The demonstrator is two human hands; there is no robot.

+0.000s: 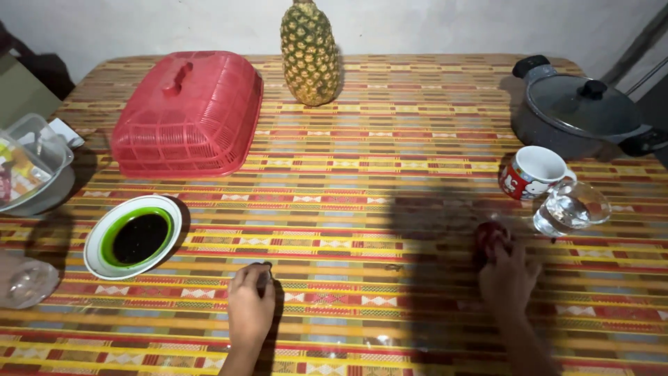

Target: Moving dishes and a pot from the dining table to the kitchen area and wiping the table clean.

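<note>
**Two hands down on the patterned tabletop, one on a small red fruit**

Both hands rest near the front edge of the tabletop, which carries a striped yellow-and-red cloth. The left hand lies knuckles up just left of the middle, fingers curled over something small and dark at the fingertips; what that is cannot be told, and whether it is truly gripped is unclear. The right hand sits further right in shadow, fingers closed around the near side of a small dark-red round fruit (an apple or plum, too dim to say), which stands on the cloth just in front of the glass.

As a judgement, the step in hand is taking hold of the fruit: it is grasped but not lifted. A lift from here would call for care on the far side, since the clear glass jug of water and the red-and-white mug stand close behind.

Counted: one pineapple, upright at the far edge; one red mesh food cover at the far left; one lidded grey pot at the far right corner; one white-and-green bowl of dark liquid near the left; one clear plastic container at the left edge; one mug; one jug.
</note>
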